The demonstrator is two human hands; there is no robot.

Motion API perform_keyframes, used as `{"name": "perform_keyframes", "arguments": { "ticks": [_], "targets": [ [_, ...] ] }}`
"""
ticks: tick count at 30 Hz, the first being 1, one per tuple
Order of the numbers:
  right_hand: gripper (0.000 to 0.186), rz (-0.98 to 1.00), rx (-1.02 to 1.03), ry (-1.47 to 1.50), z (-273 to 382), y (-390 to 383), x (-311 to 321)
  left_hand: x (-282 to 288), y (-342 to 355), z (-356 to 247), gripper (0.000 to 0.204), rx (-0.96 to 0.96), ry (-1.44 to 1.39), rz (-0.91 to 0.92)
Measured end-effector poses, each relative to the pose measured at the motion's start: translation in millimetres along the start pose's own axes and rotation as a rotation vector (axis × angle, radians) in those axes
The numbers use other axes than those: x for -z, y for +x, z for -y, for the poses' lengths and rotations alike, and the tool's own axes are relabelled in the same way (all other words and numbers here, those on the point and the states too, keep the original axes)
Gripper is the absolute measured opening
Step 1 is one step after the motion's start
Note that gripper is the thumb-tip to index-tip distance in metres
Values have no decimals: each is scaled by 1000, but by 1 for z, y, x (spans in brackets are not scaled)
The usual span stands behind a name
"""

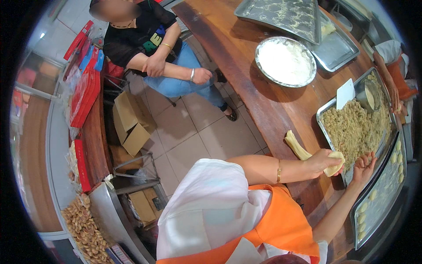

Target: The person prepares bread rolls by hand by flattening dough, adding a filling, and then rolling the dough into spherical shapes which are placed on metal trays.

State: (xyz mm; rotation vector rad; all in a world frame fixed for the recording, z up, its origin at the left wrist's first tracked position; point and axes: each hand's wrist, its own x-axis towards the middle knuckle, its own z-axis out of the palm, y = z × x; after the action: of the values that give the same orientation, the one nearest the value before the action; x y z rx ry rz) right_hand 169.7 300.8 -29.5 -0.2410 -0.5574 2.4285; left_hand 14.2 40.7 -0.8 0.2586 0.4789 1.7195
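Observation:
My left hand (317, 165) grips a flattened round of pale dough (334, 160). A thick dough roll (294, 144) lies on the wooden table (246, 83) beside it. My right hand (364, 167) is at the lower edge of a metal tray of crumbly filling (347, 127), fingers loosely curled and apart, with nothing clearly held. That tray also holds a white scraper (344, 92) and a steel container (367, 96).
A bowl of white powder (285, 59) and stacked metal trays (277, 20) are farther back. Small dough pieces line a right tray (373, 211). A seated person (145, 48) is across; a co-worker (387, 79) stands at right. Cartons (132, 125) lie at left.

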Motion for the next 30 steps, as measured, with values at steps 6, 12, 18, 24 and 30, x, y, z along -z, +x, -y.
{"name": "perform_keyframes", "arguments": {
  "ticks": [6,12,18,24,30],
  "targets": [
    [31,288,-42,-331,19,2,37,-8,44,19,18,-11,58,-99],
    [37,-179,397,-1037,-25,-3,-42,-10,107,38,21,-52,71,-280],
    [40,-65,771,-2072,-48,-20,-83,-51,127,35,28,150,24,-492],
    [41,-48,532,-2251,-46,-29,-88,-4,144,76,27,-15,-90,-161],
    [33,-260,370,-1774,-59,-31,-86,-21,133,55,21,-130,121,-289]
  ]
}}
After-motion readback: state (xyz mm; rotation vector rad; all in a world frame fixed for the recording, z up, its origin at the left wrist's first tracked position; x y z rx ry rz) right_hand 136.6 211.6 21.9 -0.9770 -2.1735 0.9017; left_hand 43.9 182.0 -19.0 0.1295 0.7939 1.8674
